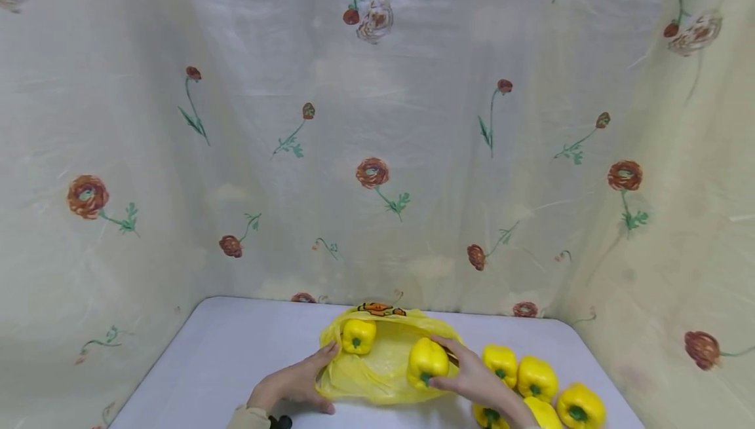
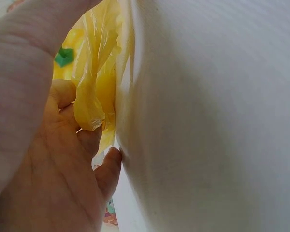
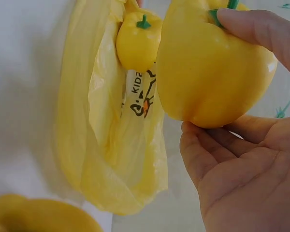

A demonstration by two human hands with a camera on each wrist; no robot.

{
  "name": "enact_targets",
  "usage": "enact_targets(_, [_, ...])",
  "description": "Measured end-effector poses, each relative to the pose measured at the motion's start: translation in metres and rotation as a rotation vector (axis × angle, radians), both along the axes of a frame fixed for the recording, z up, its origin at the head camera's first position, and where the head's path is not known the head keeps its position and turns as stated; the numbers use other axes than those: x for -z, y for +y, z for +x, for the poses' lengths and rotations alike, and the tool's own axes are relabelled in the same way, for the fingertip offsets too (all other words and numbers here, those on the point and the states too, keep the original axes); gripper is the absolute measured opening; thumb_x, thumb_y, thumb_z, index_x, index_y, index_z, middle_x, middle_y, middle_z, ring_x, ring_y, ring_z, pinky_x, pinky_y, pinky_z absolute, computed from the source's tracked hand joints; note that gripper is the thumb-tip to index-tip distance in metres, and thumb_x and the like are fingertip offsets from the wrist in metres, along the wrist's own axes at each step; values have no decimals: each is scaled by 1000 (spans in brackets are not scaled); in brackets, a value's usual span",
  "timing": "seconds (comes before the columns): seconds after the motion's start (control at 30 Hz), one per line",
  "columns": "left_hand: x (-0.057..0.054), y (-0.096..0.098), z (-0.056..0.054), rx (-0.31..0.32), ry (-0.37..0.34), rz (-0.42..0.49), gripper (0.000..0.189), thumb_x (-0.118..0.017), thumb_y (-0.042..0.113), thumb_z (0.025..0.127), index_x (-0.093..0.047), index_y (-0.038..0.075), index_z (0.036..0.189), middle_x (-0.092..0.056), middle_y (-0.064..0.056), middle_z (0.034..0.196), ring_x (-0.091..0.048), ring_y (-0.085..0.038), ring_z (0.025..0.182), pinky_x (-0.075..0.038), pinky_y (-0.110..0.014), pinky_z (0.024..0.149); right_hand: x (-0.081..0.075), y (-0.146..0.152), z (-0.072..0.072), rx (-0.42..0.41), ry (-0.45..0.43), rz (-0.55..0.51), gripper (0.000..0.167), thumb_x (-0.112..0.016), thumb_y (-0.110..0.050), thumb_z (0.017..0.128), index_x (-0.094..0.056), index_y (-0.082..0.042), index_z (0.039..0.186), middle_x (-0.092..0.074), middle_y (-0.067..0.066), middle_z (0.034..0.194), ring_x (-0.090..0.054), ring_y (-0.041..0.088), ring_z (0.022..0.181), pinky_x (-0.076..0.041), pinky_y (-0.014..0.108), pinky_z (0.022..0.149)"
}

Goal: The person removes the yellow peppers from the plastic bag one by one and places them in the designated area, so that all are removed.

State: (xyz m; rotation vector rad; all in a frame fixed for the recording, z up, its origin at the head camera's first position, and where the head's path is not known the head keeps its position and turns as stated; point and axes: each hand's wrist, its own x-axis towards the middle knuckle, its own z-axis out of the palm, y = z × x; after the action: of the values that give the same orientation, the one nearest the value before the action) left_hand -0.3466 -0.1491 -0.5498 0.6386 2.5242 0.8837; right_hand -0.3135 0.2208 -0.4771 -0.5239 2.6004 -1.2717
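Note:
A yellow bell pepper (image 1: 427, 361) with a green stem is in my right hand (image 1: 472, 380), at the right side of a yellow plastic bag's mouth. The thumb presses near the stem and the fingers support the opposite side, as the right wrist view shows. The plastic bag (image 1: 377, 390) lies with its mouth facing me. Another bell pepper (image 1: 358, 336) sits inside its left part. My left hand (image 1: 297, 380) touches the bag's left edge, thumb and fingers spread apart; in the left wrist view loose plastic (image 2: 89, 104) lies against the fingers, and the thumb's tip is out of frame.
Several more yellow peppers (image 1: 537, 378) are grouped on the white table (image 1: 236, 344) at the right, partly hidden by my right forearm. A flower-patterned curtain (image 1: 377, 121) surrounds the table at the back and sides. Printing (image 3: 140, 96) shows on the bag.

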Motion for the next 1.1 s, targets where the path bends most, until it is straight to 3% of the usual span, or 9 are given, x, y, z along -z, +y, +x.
enact_targets(0.23, [2, 0, -1, 5, 17, -9, 112, -82, 50, 71, -17, 16, 156, -10, -11, 163, -17, -36, 148, -23, -59, 115, -2, 13, 12, -11, 12, -14, 81, -77, -34, 81, -38, -4, 146, -37, 24, 149, -36, 43, 137, -35, 60, 108])
enact_targets(0.53, [0, 1, -2, -6, -6, -1, 113, -82, 49, 70, -17, 14, 155, -10, -12, 163, -16, -36, 148, -22, -59, 116, 0, 23, 23, 39, -76, -7, 89, -81, -39, 75, -37, -5, 146, -35, 25, 149, -34, 46, 137, -34, 63, 107])
enact_targets(0.87, [-1, 1, -1, -3, -10, 4, 112, -83, 47, 70, -18, 13, 155, -11, -12, 163, -16, -36, 148, -22, -59, 116, 11, 33, 37, -30, -48, 24, 81, -79, -34, 79, -40, -5, 144, -41, 26, 145, -45, 44, 129, -39, 64, 101])
enact_targets(1.1, [1, 1, -1, -8, -16, 6, 112, -83, 47, 71, -18, 13, 155, -11, -12, 163, -16, -36, 148, -21, -59, 116, 21, 30, 41, -43, -198, -18, 84, -78, -35, 80, -37, -5, 146, -40, 25, 146, -41, 45, 131, -37, 66, 101])
